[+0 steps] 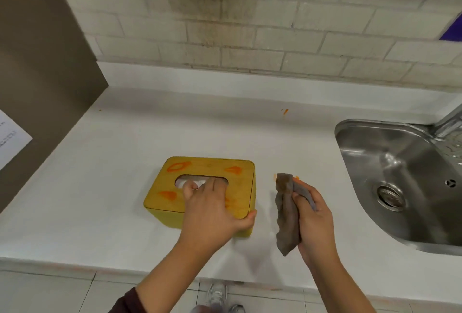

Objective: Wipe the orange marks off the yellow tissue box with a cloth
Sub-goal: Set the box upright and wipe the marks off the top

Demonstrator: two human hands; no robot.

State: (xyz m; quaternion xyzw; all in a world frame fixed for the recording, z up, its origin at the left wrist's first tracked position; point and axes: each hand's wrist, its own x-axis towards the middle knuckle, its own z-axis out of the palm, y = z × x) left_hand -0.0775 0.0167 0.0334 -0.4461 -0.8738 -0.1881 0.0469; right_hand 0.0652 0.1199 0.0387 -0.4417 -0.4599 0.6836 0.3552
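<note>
The left hand point(212, 209) lies flat on the lid of the yellow tissue box point(200, 192), fingers reaching into the oval slot where white tissue point(186, 182) shows, thumb hooked over the lid's near right corner. The right hand point(313, 220) is closed around a grey-brown cloth point(286, 215), pinching it between thumb and fingers so that the bunched top sticks up past the fingertips and the loose end hangs down toward the near edge of the desk point(100, 187). Cloth and box are apart, the cloth just to the right of the box.

The box stands near the middle of the white desk, closer to the near edge than to the wall. Orange marks point(178, 165) show on its lid: a ring shape at the far left corner, a triangle at the far right, a wedge at the near left, and a fainter smear beside the left hand's knuckles. A small orange smudge point(285, 111) lies on the desk toward the back edge. A steel sink point(400, 162) is set into the desk's right end. Tiled wall point(250, 38) rises behind.
</note>
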